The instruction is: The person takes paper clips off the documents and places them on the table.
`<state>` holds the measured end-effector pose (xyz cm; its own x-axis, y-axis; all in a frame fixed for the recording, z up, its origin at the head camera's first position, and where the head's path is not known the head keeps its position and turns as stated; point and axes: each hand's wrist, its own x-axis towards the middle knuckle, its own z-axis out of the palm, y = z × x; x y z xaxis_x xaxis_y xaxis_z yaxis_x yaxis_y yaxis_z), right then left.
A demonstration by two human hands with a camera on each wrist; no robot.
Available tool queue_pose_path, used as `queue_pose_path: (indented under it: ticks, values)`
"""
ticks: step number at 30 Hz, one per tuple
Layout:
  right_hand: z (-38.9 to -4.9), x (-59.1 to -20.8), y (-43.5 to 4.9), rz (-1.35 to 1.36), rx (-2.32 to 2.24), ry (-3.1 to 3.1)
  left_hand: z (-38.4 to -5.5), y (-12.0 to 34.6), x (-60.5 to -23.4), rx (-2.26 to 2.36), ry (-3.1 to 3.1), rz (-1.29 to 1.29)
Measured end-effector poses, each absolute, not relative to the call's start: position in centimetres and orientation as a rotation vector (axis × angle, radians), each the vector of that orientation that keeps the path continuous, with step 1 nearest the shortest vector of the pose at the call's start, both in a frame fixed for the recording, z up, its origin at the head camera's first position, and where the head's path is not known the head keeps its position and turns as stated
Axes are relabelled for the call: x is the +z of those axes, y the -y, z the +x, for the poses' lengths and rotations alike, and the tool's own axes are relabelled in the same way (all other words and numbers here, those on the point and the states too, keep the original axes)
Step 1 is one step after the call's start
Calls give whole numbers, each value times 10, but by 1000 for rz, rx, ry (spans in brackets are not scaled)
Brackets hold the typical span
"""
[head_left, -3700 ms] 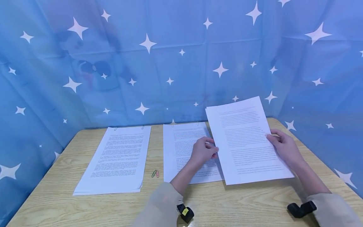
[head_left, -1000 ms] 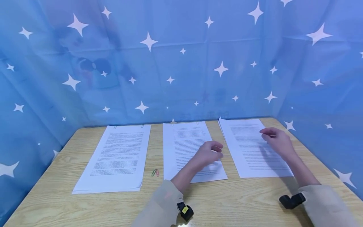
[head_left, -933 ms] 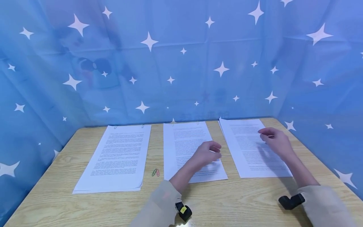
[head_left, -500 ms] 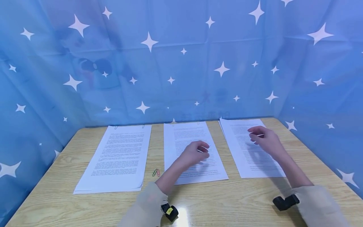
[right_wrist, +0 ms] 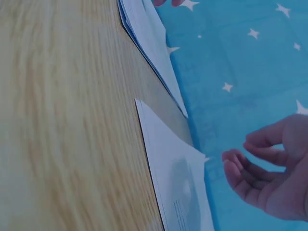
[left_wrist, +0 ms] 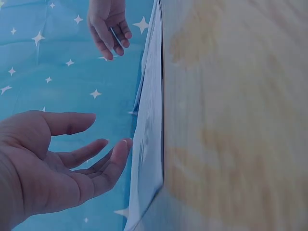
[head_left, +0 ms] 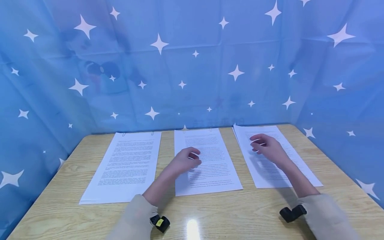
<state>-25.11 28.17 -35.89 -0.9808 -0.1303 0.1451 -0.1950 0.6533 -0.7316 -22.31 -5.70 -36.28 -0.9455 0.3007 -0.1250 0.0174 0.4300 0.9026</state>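
Observation:
Three stacks of printed paper lie on the table in the head view. My left hand (head_left: pixel 183 160) hovers over the middle stack (head_left: pixel 216 166), fingers loosely bent and holding nothing; the left wrist view shows a gap between its fingertips and the paper. Above the right stack (head_left: pixel 294 163) floats my right hand (head_left: pixel 267 148), its fingers also relaxed with nothing between them. The left stack (head_left: pixel 129 163) bears two paper clips on its top edge, one of them a clip (head_left: pixel 152 133) near the corner. Faint clips also sit on the middle stack's top edge.
A wooden table (head_left: pixel 222 213) carries the stacks. Behind it hangs a blue curtain (head_left: pixel 192 90) with white stars, close to the far edge. Black wrist cameras, such as the left one (head_left: pixel 160 223), sit at both sleeves. My left forearm covers the spot of the loose clips.
The raised sheets were laid down on the right as a stack and let go. Since then both hands have drifted left, and my left forearm now hides the green and pink paper clips.

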Motion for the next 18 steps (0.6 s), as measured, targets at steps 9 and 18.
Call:
queue_pose_path:
  ticks: [9,18]
  values:
    - [-257,-366,-260,354,1326,2861,-220,93,-361,1534,-2439,191]
    - [-265,-371,-244,463,1397,2913,-222,125,-363,1631,-2388,81]
